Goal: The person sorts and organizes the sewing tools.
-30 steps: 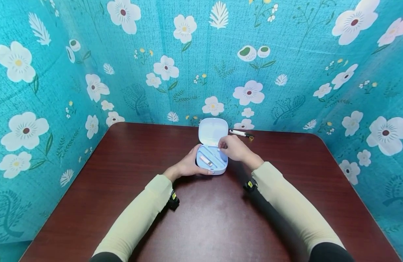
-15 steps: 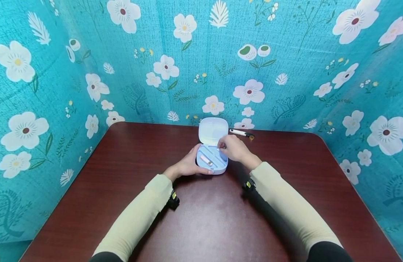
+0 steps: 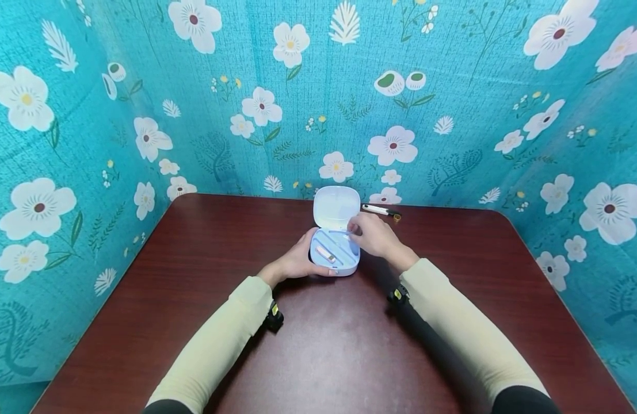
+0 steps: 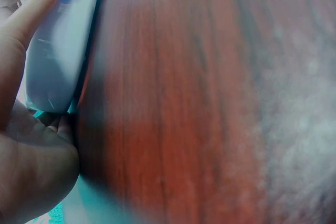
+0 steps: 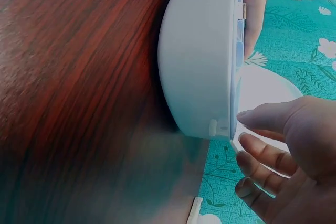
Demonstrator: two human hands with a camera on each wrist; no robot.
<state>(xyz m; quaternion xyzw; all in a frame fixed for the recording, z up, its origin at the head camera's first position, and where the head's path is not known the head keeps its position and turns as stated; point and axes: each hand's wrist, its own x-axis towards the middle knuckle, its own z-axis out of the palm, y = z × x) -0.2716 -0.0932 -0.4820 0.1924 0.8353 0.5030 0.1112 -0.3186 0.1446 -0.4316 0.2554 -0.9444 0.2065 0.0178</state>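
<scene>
Little has shifted since a second ago: right hand (image 3: 374, 237) remains at the back corner of the open blue case (image 3: 335, 254), fingers curled at its rim (what they pinch cannot be told), while left hand (image 3: 296, 262) clasps the case's near side at mid-desk (image 3: 194, 276), grip wrapped round it.

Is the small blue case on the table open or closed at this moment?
Open. The case has its lid raised toward the wall, and its grooved inside shows, with a small pink item lying there.
</scene>
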